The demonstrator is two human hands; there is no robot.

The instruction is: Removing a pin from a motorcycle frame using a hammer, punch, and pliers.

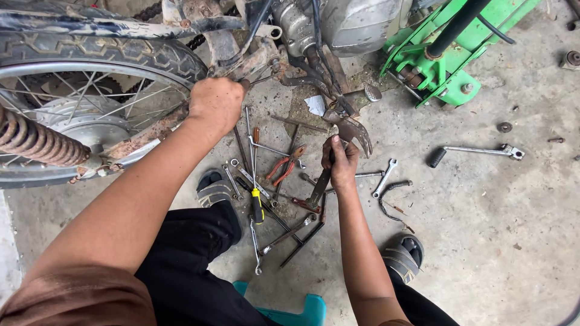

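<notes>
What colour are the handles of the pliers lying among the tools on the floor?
Orange-red; the pliers show clearly in the head view, just left of the right hand.

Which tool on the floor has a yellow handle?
The screwdriver with the yellow-and-black handle, lying in the tool pile between the person's legs. The pliers nearby have orange-red grips, and the spanners around it are bare grey metal.
</notes>
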